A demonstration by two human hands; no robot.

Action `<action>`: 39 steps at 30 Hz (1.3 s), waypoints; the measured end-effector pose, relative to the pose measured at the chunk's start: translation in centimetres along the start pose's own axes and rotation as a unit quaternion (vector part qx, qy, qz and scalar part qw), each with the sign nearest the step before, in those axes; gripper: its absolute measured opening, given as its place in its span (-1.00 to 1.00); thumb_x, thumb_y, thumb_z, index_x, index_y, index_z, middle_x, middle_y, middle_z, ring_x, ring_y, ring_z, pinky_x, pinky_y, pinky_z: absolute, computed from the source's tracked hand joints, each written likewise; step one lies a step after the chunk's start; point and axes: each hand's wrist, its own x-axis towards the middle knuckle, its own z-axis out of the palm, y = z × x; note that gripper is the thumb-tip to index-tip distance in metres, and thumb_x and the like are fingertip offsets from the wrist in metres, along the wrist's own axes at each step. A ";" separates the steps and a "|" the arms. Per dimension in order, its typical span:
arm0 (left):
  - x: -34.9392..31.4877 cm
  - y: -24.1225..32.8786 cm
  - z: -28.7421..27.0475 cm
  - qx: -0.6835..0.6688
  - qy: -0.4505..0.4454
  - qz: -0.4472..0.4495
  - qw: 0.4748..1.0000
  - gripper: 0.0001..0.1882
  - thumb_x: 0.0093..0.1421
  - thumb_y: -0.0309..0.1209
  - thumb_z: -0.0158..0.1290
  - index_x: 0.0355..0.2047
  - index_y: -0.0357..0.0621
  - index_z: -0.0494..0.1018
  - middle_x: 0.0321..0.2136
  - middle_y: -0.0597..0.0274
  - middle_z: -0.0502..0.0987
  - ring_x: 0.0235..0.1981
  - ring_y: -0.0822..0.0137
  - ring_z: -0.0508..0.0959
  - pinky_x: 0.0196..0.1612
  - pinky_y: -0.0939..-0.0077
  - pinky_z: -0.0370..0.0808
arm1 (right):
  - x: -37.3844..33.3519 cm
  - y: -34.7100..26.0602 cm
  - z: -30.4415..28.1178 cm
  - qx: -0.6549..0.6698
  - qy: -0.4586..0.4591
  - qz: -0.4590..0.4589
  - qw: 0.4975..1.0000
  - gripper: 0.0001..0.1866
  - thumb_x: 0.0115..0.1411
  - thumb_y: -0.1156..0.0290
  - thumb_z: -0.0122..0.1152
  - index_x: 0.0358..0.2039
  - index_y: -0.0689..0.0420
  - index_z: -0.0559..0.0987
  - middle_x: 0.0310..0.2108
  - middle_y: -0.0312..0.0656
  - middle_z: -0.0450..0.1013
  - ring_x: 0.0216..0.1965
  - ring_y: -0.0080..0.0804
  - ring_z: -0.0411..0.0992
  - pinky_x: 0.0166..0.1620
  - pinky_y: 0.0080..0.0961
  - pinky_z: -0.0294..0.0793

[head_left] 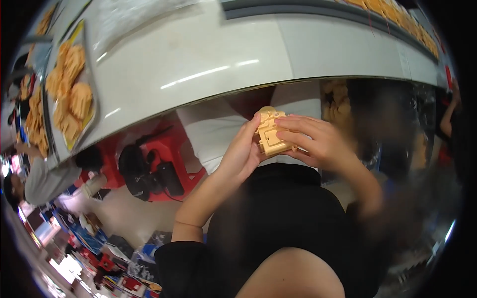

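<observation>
A small tan plastic part [271,134], boxy with a rounded top, is held up close in front of my body, below the edge of a white worktable [198,64]. My left hand [243,154] grips its left side, thumb up along the edge. My right hand [315,141] holds its right side, fingers laid across the front face. Both forearms rise from the lower middle of the picture, over my dark clothing.
A tray [87,111] with several tan parts [72,97] lies on the worktable at far left; more tan parts [397,15] line the top right. A red stool [171,149] with a black bag [136,171] stands under the table. Another person [47,179] sits at left.
</observation>
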 end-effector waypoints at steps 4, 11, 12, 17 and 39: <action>-4.6 0.9 -1.6 0.051 0.066 0.123 0.989 -0.57 0.34 -0.13 -0.08 0.03 -0.16 0.17 -0.04 0.08 0.39 -0.03 0.27 0.50 0.02 0.20 0.49 | 3.5 -1.6 2.1 0.050 0.007 -0.076 0.996 -0.57 -0.10 0.50 0.41 -0.16 0.18 0.52 -0.04 -0.07 0.48 -0.02 -0.05 0.47 0.05 -0.13 0.49; -14.0 4.7 -2.5 0.145 0.142 0.545 0.814 -0.61 0.28 -0.45 0.02 0.08 -0.21 0.22 -0.04 0.15 0.41 0.01 0.36 0.42 0.06 0.42 0.42 | 9.7 -7.6 3.7 0.076 0.052 -0.284 0.954 -0.56 -0.05 0.62 0.33 -0.08 0.17 0.53 0.10 0.06 0.34 0.14 0.01 0.33 0.22 0.03 0.24; -15.1 6.9 -3.2 0.199 0.201 0.584 0.761 -0.59 0.29 -0.41 0.01 0.11 -0.21 0.22 -0.02 0.16 0.41 0.01 0.37 0.42 0.07 0.43 0.40 | 9.9 -7.3 4.0 0.092 0.094 -0.270 0.954 -0.53 -0.04 0.60 0.34 -0.06 0.17 0.51 0.11 0.09 0.33 0.14 0.03 0.33 0.21 0.00 0.26; -21.2 24.0 -9.5 0.311 0.392 0.662 0.558 -0.62 0.32 -0.30 -0.03 0.06 -0.26 0.29 -0.06 0.10 0.44 -0.06 0.34 0.45 0.01 0.46 0.41 | 8.3 -5.4 1.5 0.007 0.194 -0.165 0.967 -0.49 -0.04 0.65 0.32 -0.01 0.20 0.47 0.08 0.13 0.33 0.09 0.05 0.37 0.10 -0.22 0.41; -30.1 49.5 -34.9 0.782 0.404 0.471 0.057 -0.37 0.41 -0.04 -0.37 0.27 -0.30 0.12 0.28 0.01 0.16 0.27 0.14 0.20 0.28 0.37 0.09 | -0.7 4.9 -7.3 -0.147 0.427 0.096 0.887 -0.70 0.11 0.70 0.11 -0.12 0.24 0.52 -0.04 -0.01 0.45 -0.02 -0.12 0.42 0.05 -0.36 0.37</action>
